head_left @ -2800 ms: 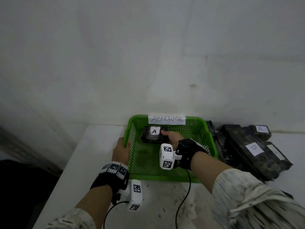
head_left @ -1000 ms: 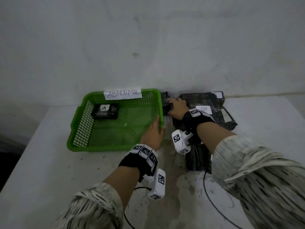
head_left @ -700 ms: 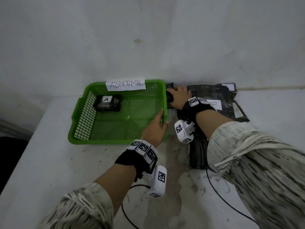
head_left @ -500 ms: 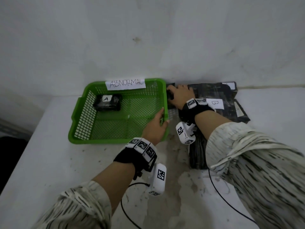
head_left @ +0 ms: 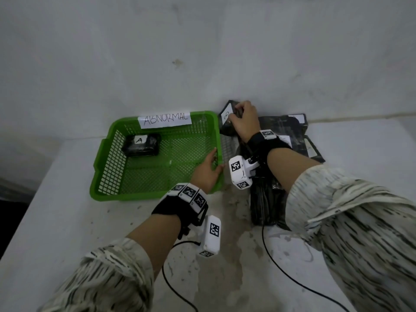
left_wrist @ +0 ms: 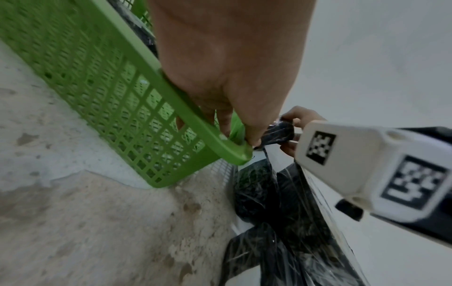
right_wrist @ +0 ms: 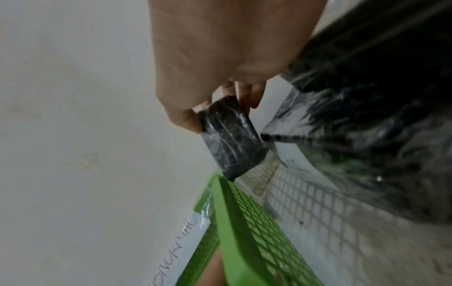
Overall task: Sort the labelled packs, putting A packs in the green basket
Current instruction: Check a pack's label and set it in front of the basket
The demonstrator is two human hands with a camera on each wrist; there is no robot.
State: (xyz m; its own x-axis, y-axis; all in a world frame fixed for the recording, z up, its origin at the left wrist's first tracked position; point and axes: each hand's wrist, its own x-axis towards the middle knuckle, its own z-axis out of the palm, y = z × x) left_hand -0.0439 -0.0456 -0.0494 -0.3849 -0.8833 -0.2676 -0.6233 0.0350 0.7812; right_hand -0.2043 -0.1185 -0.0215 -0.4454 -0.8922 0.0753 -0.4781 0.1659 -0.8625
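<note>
The green basket (head_left: 102,174) carries an "ABNORMAL" sign and holds one black pack labelled A (head_left: 140,145) at its back left. My left hand (head_left: 211,164) grips the basket's right rim, fingers inside and thumb outside; in the left wrist view the left hand (left_wrist: 234,127) curls over the green basket's rim (left_wrist: 137,63). My right hand (head_left: 235,115) pinches a small black wrapped pack (head_left: 226,119), lifted and tilted against the wall just right of the basket. Its white label reads like a B on its side. The right wrist view shows the pack (right_wrist: 232,143) between thumb and fingers.
A pile of black wrapped packs (head_left: 290,127) lies at the right, partly on a white mesh basket (head_left: 229,147). A long black pack (head_left: 263,206) lies nearer the front. The wall stands right behind the baskets. Cables trail over the stained table (head_left: 67,221).
My right hand left the A pack in the basket, reached into the pile and raised a small pack off it. My left hand shifted from the basket's left rim to its right rim.
</note>
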